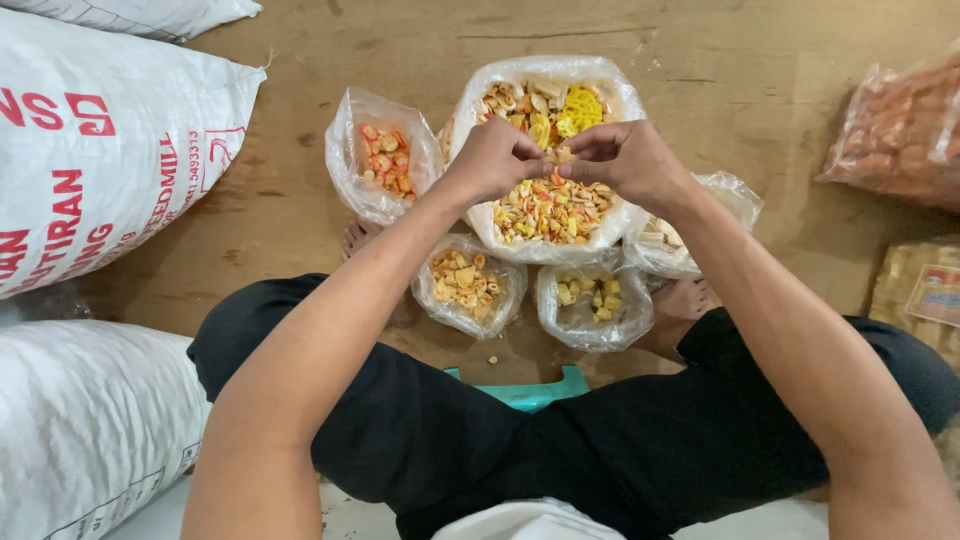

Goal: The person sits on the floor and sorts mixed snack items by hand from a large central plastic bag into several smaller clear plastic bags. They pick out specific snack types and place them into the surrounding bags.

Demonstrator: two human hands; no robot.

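Note:
My left hand (492,158) and my right hand (622,160) meet over a large clear plastic bag (610,90) full of mixed yellow, orange and beige cracker pieces. Between the fingertips of both hands sits a small pale cracker piece (560,155). Around the big bag stand smaller open bags: one with orange-red round pieces (385,160), one with beige-orange pieces (465,282), one with pale yellow pieces (592,298) and one with whitish pieces (665,240) partly hidden under my right wrist.
I sit cross-legged in black trousers on a brown wooden floor (760,90), on a teal stool (530,390). Large white woven sacks (90,150) lie at the left. Packed bags of orange snacks (900,130) and beige snacks (915,295) lie at the right. A loose piece (492,359) lies on the floor.

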